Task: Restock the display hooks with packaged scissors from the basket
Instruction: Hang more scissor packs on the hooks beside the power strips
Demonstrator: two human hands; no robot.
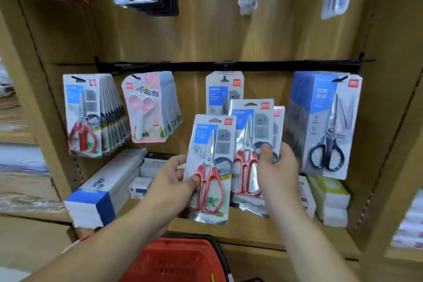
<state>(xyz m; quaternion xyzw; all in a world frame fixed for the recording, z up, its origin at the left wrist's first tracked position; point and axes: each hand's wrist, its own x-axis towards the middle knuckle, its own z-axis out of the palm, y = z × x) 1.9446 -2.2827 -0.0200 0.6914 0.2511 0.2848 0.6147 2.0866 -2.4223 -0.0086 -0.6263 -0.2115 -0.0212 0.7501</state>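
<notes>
The left pack (209,144) is pinched at its handle end by the left hand (174,181), below the hook (224,79). The right hand (274,167) grips the fanned right packs (249,126) between thumb and fingers.

Risk: the glossy film looks slick, so a fanned pack may slide out. A small hang slot may miss the hook tip, bending the card or unseating the hung pack (219,94).

Packs: flat card, clear film, steel blades, red plastic handles. Rail (274,64): black metal. Basket (174,256): red perforated plastic.
</notes>
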